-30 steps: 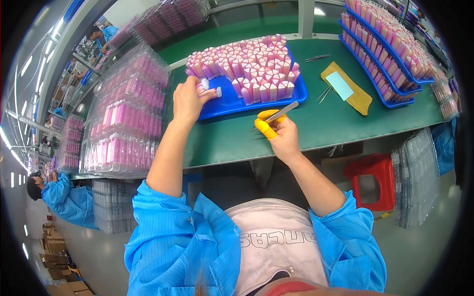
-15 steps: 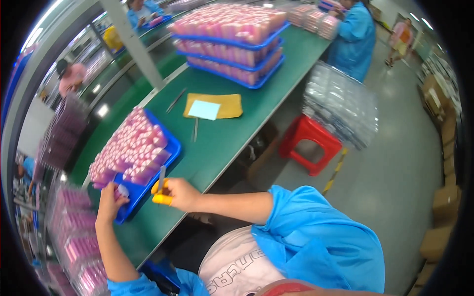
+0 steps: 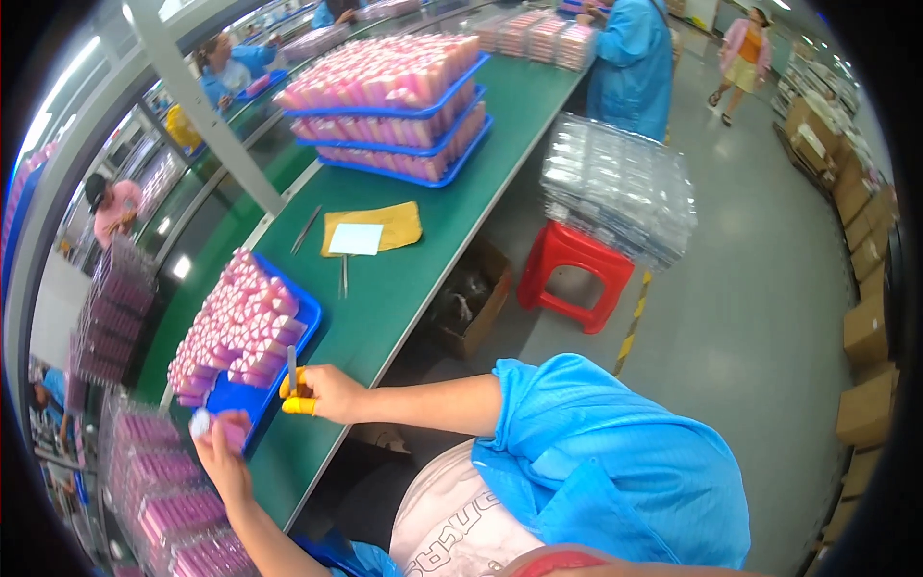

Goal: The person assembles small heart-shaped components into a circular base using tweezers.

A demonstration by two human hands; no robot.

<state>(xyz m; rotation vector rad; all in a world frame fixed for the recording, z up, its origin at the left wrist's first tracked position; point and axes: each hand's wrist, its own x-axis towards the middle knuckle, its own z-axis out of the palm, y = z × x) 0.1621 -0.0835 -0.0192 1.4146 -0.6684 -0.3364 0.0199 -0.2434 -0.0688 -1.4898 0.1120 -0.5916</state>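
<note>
My left hand (image 3: 226, 460) is closed around a small pink piece with a whitish end (image 3: 201, 422), slightly smeared by motion, at the near edge of the blue tray (image 3: 310, 317). Upright pink-and-white pieces (image 3: 234, 325) are packed in that tray, and its near corner shows bare blue bottom. Beside the tray's right side, my right hand (image 3: 336, 393) wears yellow finger covers (image 3: 299, 406) and grips a thin grey metal tool, apparently tweezers (image 3: 291, 363), pointing up.
Across the green table (image 3: 404, 226) stand stacked blue trays (image 3: 433, 151) of similar pieces. A yellow envelope (image 3: 399, 223) lies under a pale card (image 3: 355, 238). Clear plastic trays (image 3: 620, 188) rest on a red stool (image 3: 577, 274) to the right. Bagged pink pieces (image 3: 159, 462) sit at left.
My left hand has shifted down toward the tray's near edge, turning the piece so its whitish end faces left. My right hand keeps its grip beside the tray. The whole view has swung slightly.
</note>
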